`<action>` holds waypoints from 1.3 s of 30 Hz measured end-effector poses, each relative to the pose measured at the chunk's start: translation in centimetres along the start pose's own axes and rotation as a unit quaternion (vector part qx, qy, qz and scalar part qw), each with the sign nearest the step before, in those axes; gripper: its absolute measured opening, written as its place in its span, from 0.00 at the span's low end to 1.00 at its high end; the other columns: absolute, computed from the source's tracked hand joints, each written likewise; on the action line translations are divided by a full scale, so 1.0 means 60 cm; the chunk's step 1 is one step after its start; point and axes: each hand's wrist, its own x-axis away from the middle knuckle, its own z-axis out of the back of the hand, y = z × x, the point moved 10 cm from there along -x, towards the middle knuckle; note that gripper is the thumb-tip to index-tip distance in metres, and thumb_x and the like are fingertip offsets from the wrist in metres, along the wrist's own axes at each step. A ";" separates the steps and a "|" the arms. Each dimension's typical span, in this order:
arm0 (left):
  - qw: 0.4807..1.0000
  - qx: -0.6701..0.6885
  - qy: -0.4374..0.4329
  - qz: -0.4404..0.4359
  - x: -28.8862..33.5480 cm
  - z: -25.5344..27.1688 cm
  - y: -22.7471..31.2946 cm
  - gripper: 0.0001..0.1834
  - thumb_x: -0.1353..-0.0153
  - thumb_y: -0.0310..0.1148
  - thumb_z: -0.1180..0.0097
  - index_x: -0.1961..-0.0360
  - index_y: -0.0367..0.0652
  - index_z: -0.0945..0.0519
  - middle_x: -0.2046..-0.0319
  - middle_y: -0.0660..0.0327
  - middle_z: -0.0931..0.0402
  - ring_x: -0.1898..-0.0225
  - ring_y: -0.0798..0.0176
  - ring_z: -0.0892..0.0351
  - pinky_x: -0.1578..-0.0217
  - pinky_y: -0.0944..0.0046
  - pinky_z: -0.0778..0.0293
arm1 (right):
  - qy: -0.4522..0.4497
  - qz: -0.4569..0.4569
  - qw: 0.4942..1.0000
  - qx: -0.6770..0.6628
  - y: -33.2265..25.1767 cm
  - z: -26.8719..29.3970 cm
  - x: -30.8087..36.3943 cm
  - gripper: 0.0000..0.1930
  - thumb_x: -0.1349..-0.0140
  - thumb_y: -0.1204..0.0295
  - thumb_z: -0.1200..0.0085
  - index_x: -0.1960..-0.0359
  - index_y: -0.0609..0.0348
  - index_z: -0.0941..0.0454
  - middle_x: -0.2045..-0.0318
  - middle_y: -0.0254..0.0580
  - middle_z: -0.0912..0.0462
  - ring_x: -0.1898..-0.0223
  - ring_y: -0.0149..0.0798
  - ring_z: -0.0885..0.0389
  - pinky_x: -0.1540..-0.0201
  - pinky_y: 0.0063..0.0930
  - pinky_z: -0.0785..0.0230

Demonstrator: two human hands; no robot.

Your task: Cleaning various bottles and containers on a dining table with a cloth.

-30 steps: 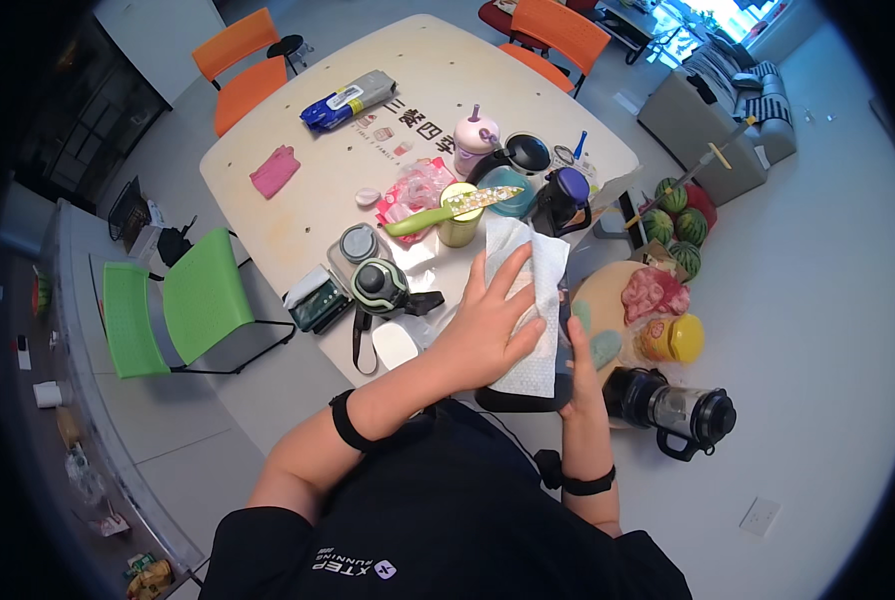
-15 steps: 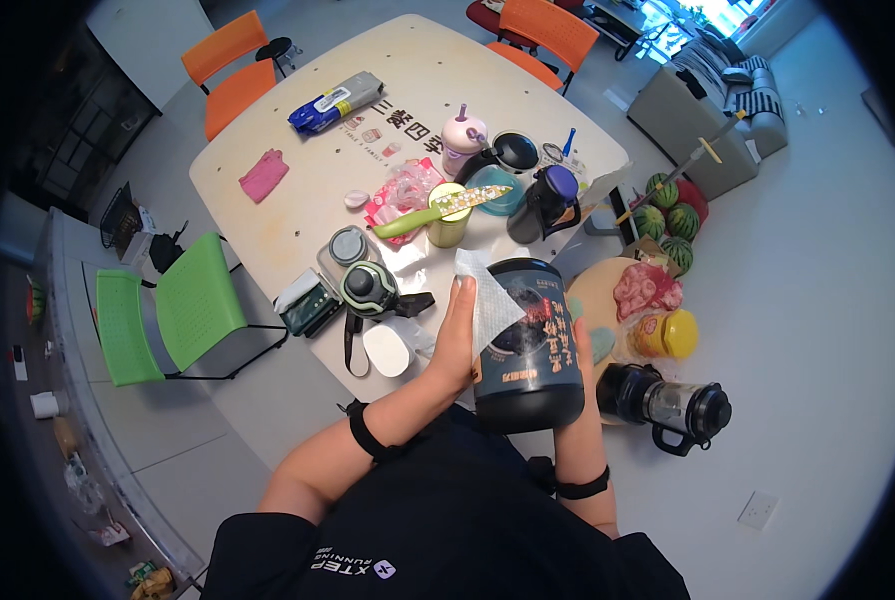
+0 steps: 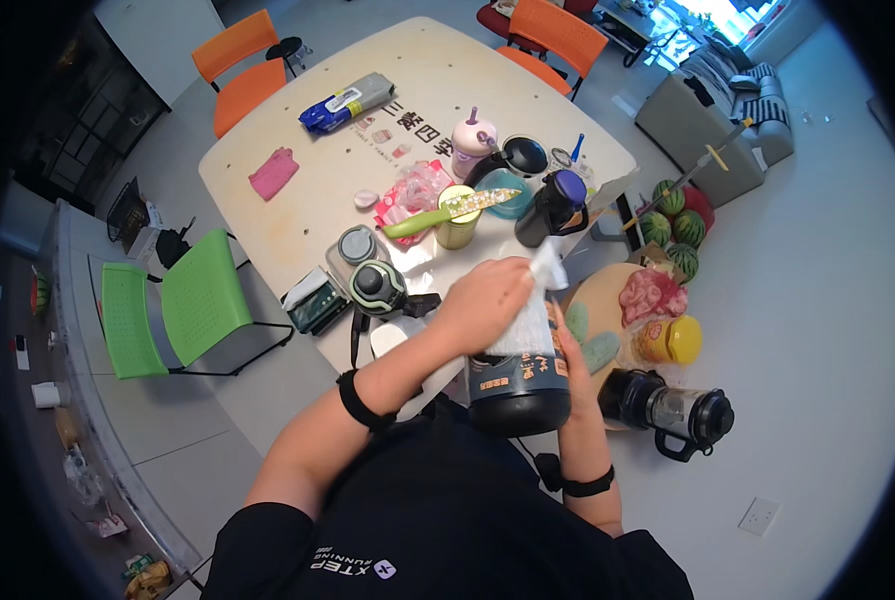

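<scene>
A large black canister (image 3: 521, 407) with orange printing is held up in front of my chest, tilted with its dark base toward me. My right hand (image 3: 572, 362) grips its right side, the fingers mostly hidden behind it. Across the canister's upper part lies a white wipe (image 3: 528, 332), with one end bunched up. My left hand (image 3: 490, 298) is closed on this wipe and presses it against the canister. Just past the hands, a knife (image 3: 453, 212) with a green handle and patterned blade rests across a light green cup (image 3: 456, 233).
On the table (image 3: 238, 220) stand a sports bottle (image 3: 378, 287), a pink tumbler (image 3: 473, 140), a dark jug (image 3: 551, 208) and a wipes pack (image 3: 348, 103). A pink cloth (image 3: 274, 173) lies to the left. At right are a yellow-lidded jar (image 3: 670, 340), a blender jug (image 3: 690, 412) and watermelons (image 3: 688, 227).
My left hand has moved from the canister's left side over its front, with the wipe spread there. The canister has shifted slightly left and tipped. My right hand still holds it.
</scene>
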 end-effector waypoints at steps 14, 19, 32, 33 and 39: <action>0.983 -0.056 -0.046 -0.168 0.075 -0.074 0.107 0.16 0.40 0.39 0.53 0.58 0.39 0.24 0.53 0.59 0.27 0.43 0.54 0.34 0.38 0.39 0.53 | -0.109 -0.046 0.952 -0.283 0.065 0.104 -0.030 0.25 0.35 0.53 0.59 0.44 0.59 0.36 0.49 0.49 0.28 0.49 0.45 0.27 0.45 0.41 0.31; 0.890 -0.183 0.033 -0.417 0.147 -0.070 0.201 0.11 0.54 0.36 0.45 0.68 0.44 0.20 0.55 0.64 0.26 0.45 0.54 0.31 0.44 0.44 0.37 | -0.073 -0.131 0.908 -0.392 0.021 -0.027 0.002 0.25 0.36 0.51 0.58 0.51 0.62 0.29 0.60 0.49 0.22 0.60 0.45 0.22 0.53 0.39 0.27; 0.957 0.198 0.212 -0.026 0.080 0.025 0.033 0.26 0.36 0.41 0.60 0.46 0.27 0.34 0.42 0.41 0.38 0.38 0.40 0.42 0.37 0.54 0.52 | 0.026 -0.042 0.977 -0.208 0.014 0.008 -0.048 0.31 0.36 0.43 0.66 0.45 0.55 0.32 0.51 0.45 0.23 0.52 0.45 0.24 0.47 0.40 0.32; 0.929 0.308 0.199 0.050 0.074 0.020 0.012 0.26 0.35 0.40 0.60 0.46 0.27 0.34 0.41 0.40 0.39 0.38 0.40 0.42 0.37 0.55 0.51 | 0.044 -0.039 0.975 -0.212 0.017 0.006 -0.048 0.31 0.36 0.43 0.66 0.45 0.56 0.32 0.51 0.45 0.23 0.52 0.45 0.24 0.47 0.40 0.32; 0.943 -0.083 0.203 -0.251 0.119 0.007 0.148 0.26 0.51 0.38 0.41 0.48 0.50 0.28 0.45 0.49 0.34 0.41 0.38 0.38 0.45 0.28 0.46 | -0.246 -0.020 0.852 -0.462 -0.013 -0.051 -0.029 0.32 0.36 0.45 0.67 0.37 0.54 0.41 0.40 0.47 0.35 0.42 0.48 0.33 0.40 0.45 0.40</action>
